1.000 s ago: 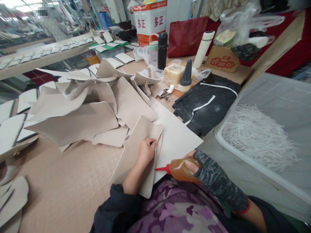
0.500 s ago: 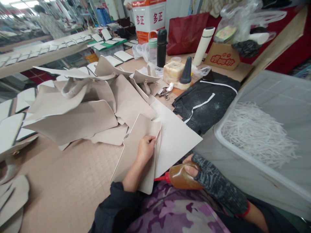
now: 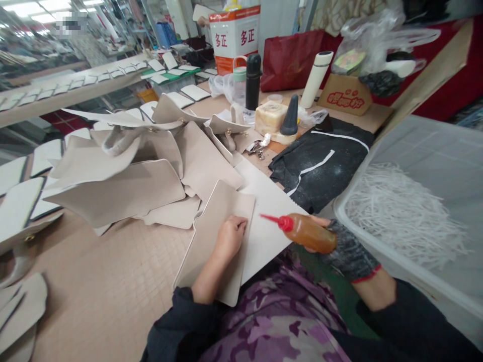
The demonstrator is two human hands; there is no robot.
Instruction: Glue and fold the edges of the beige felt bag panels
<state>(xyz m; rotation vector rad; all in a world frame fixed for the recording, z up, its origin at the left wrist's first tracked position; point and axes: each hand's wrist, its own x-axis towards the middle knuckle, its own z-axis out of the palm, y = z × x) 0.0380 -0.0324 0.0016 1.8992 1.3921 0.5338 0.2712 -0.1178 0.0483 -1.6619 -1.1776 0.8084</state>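
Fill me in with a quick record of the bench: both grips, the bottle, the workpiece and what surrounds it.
Left grip: bare, fingers curled at the right edge of a beige panel; whether it pinches is unclear
Right grip: fingerless glove, holding an amber bottle
Red nozzle: pointing left, tip apart from the panel
Partly under panel: pale sheet
Left of panel: piled beige pieces
Beyond: black sheet with white strips
Far right: plastic bin holding white shreds
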